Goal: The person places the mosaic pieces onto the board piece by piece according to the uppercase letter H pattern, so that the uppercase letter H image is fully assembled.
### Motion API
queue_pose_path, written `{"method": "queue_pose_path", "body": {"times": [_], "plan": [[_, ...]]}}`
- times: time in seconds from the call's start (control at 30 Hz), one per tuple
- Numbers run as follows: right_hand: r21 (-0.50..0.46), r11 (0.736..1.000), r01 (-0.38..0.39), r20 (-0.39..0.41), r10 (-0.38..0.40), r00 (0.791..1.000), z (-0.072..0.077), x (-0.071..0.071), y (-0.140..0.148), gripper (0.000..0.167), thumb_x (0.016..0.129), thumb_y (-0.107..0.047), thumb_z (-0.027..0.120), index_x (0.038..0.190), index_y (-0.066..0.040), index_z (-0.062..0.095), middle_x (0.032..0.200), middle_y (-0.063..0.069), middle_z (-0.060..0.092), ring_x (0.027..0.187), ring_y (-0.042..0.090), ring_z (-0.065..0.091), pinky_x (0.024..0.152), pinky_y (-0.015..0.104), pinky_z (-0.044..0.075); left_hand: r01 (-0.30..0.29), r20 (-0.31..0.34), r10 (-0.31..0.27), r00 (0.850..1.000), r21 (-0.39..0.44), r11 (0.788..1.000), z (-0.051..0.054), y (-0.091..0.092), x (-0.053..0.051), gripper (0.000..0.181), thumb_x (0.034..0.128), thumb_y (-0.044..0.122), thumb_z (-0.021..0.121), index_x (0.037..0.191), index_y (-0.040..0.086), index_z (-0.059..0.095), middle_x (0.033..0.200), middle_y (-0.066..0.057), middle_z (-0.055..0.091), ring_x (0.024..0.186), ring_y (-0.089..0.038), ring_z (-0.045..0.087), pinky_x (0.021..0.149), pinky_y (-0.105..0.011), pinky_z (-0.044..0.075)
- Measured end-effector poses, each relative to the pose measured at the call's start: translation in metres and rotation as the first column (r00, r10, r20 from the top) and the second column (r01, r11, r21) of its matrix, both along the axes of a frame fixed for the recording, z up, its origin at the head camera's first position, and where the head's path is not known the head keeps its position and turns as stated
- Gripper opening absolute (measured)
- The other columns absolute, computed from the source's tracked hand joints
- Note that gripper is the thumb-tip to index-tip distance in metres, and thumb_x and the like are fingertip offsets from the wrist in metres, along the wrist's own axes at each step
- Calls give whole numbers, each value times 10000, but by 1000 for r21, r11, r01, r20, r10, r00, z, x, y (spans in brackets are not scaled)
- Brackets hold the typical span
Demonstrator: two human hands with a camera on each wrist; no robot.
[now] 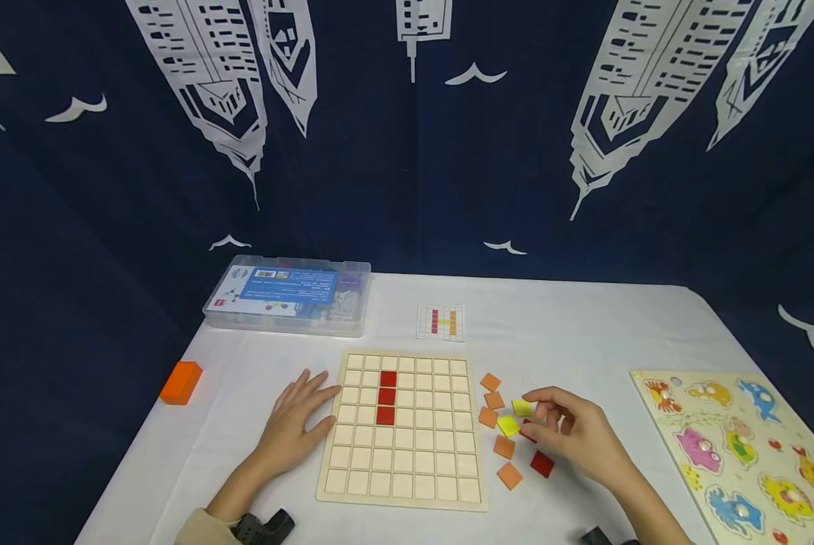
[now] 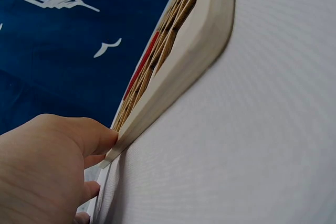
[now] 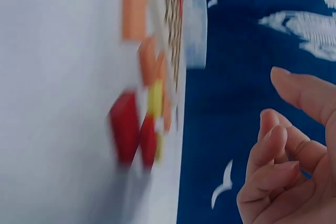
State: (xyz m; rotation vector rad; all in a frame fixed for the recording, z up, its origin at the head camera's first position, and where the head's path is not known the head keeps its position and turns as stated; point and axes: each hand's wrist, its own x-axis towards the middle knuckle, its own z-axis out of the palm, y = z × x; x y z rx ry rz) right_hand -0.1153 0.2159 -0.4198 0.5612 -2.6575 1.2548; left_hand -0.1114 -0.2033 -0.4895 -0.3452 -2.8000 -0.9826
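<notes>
A wooden grid board point(image 1: 402, 446) lies on the table, with three red tiles point(image 1: 386, 397) stacked in one column of its upper left part. My left hand point(image 1: 291, 428) rests at the board's left edge, fingers spread; in the left wrist view the fingertips touch the board's side point(image 2: 173, 77). Right of the board, my right hand point(image 1: 577, 431) hovers over loose tiles, thumb and index finger apart, holding nothing in the right wrist view point(image 3: 294, 150). Beneath and beside it lie yellow tiles point(image 1: 507, 425), red tiles point(image 1: 542, 464) and several orange tiles point(image 1: 509, 476).
Behind the board lies a small pattern card point(image 1: 441, 322). A clear plastic case point(image 1: 287, 295) sits at the back left, an orange block point(image 1: 181, 382) at the left edge. An animal puzzle board point(image 1: 747, 454) lies at the right.
</notes>
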Motion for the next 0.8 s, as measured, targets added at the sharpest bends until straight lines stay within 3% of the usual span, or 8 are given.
{"method": "queue_pose_path", "body": {"times": [0.13,0.33,0.53,0.8], "plan": [[7,999,37,-5,-37,999,-6,6,22,319,741,-31,821,1029,-75,691,755,-45,566,602,53,471,494,210,394,-1,3,1,1000,2,1000,1,-1,1,454,884,163,689,1327,106,604,1524,-169,416,1477,-416,210,1182,-608,102],[43,996,80,66,-83,994,-17,10,39,332,726,-75,842,1022,-88,691,741,-79,551,596,60,461,499,220,383,-4,6,4,1000,2,1000,0,-2,2,448,889,165,684,1326,105,603,1525,-170,413,1476,-416,211,1182,-608,99],[-7,1000,27,118,-26,993,-28,13,46,341,727,-49,835,1033,-79,686,741,-30,558,560,73,442,472,230,365,-5,-1,5,1000,2,1000,-2,0,2,449,882,159,690,1320,104,607,1523,-171,416,1473,-422,214,1175,-619,103],[-56,997,-57,182,66,981,-41,13,50,310,721,-59,840,986,-64,678,710,-73,564,534,62,474,465,220,408,-1,-7,1,1000,2,1000,-2,1,1,447,886,169,683,1323,107,607,1521,-171,419,1473,-418,218,1179,-610,106]]}}
